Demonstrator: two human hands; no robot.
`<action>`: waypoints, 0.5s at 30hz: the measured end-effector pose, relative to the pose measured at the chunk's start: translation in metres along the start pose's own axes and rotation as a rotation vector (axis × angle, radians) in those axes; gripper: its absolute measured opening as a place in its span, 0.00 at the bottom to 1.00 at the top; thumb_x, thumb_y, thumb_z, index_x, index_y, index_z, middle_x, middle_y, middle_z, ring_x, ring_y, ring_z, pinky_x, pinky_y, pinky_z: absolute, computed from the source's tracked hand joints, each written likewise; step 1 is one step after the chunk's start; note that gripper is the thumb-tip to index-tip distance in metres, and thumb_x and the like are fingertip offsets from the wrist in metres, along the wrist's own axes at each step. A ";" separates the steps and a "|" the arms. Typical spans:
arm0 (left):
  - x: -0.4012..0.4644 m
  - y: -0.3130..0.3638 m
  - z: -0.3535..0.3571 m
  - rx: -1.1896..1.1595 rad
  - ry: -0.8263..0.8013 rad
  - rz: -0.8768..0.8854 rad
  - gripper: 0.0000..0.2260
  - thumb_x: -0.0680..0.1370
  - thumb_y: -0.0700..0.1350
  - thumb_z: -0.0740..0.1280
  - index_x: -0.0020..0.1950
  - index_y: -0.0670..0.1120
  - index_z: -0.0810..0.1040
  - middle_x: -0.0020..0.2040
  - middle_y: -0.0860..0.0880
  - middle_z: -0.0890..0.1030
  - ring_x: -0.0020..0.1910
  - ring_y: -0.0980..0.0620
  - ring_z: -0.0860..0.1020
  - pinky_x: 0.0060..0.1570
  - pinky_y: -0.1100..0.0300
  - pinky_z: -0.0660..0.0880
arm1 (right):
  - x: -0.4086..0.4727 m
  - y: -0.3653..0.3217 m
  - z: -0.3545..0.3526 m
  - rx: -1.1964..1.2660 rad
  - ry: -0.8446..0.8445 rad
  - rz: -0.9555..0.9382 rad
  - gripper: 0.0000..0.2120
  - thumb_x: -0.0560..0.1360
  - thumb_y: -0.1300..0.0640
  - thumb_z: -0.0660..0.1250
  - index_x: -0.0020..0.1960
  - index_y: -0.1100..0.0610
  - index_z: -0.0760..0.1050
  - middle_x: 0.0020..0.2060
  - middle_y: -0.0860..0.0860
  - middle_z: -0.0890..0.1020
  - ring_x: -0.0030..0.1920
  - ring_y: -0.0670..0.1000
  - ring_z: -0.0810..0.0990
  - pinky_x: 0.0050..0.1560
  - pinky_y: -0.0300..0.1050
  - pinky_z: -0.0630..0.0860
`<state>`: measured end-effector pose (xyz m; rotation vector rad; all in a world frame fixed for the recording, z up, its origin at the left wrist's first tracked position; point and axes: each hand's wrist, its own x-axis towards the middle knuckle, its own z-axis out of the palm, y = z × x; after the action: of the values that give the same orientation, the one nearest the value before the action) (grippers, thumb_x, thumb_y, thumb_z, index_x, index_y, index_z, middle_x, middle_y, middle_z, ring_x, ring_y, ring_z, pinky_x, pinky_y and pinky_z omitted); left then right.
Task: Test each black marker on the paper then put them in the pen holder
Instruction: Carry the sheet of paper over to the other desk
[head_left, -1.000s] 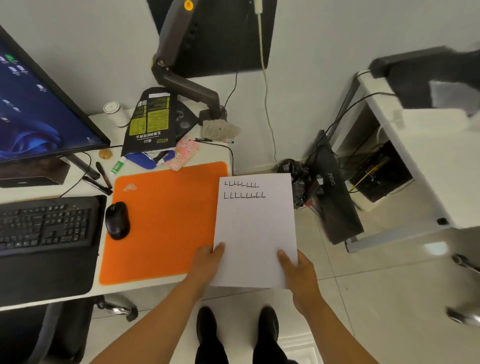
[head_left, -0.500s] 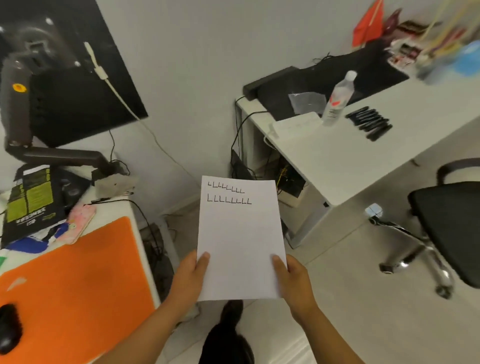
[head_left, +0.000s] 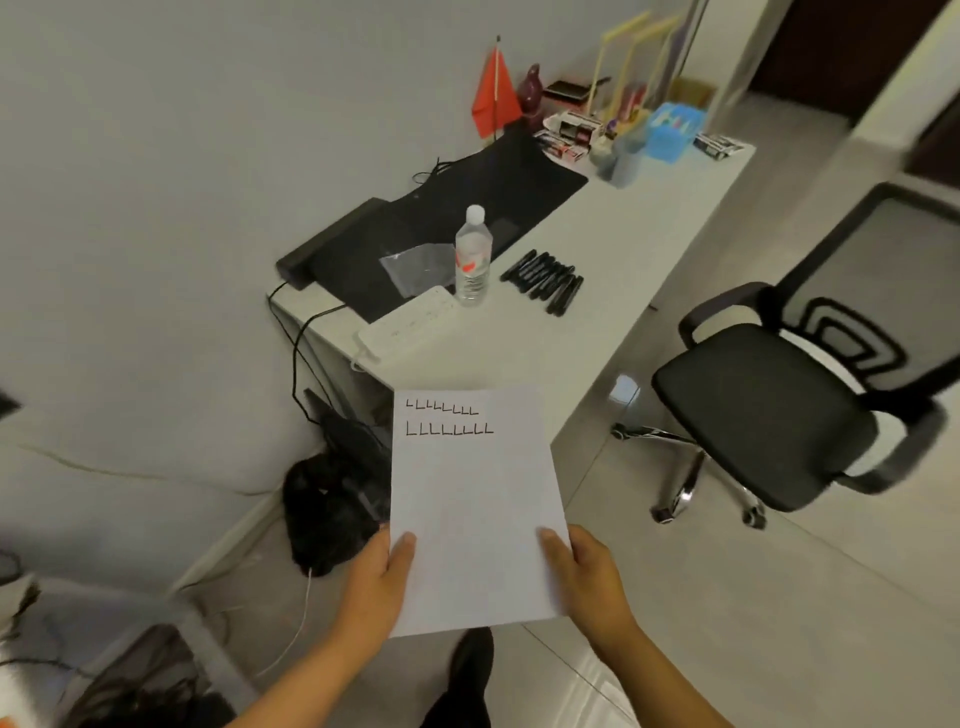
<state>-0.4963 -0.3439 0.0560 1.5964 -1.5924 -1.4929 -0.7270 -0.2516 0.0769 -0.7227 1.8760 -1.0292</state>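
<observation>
A blurred grey cup (head_left: 626, 158) stood at the white desk's (head_left: 639, 234) far end, contents unclear. Black markers (head_left: 544, 280) lay mid-desk. Left hand (head_left: 379, 577) and right hand (head_left: 584, 579) pinched the paper's (head_left: 470, 514) lower corners, well short of the markers.

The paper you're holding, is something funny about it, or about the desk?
Nothing looks spilled or broken. The paper, held in the left hand and right hand, already has two rows of L marks at its top. The black markers lie side by side beside the upright water bottle.
</observation>
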 end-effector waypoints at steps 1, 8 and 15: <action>0.012 0.007 0.006 0.033 -0.011 0.005 0.10 0.82 0.50 0.59 0.59 0.51 0.76 0.51 0.54 0.82 0.50 0.59 0.80 0.44 0.69 0.73 | 0.009 -0.001 -0.006 0.002 0.017 0.016 0.13 0.79 0.46 0.64 0.43 0.53 0.79 0.36 0.48 0.83 0.34 0.40 0.80 0.34 0.34 0.75; 0.084 0.056 0.055 0.130 -0.136 0.023 0.08 0.82 0.53 0.59 0.50 0.52 0.76 0.46 0.50 0.82 0.46 0.55 0.81 0.40 0.67 0.75 | 0.067 -0.007 -0.054 0.025 0.147 0.063 0.12 0.79 0.47 0.64 0.40 0.51 0.76 0.30 0.43 0.79 0.30 0.36 0.76 0.30 0.29 0.71; 0.143 0.111 0.122 0.193 -0.166 0.029 0.15 0.81 0.53 0.59 0.49 0.41 0.76 0.42 0.44 0.80 0.38 0.53 0.77 0.43 0.57 0.74 | 0.137 -0.007 -0.119 0.082 0.193 0.103 0.13 0.78 0.46 0.64 0.40 0.53 0.77 0.34 0.47 0.81 0.36 0.47 0.79 0.38 0.41 0.76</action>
<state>-0.6851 -0.4546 0.0598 1.5773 -1.8945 -1.5302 -0.8950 -0.3186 0.0632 -0.4880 2.0003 -1.1352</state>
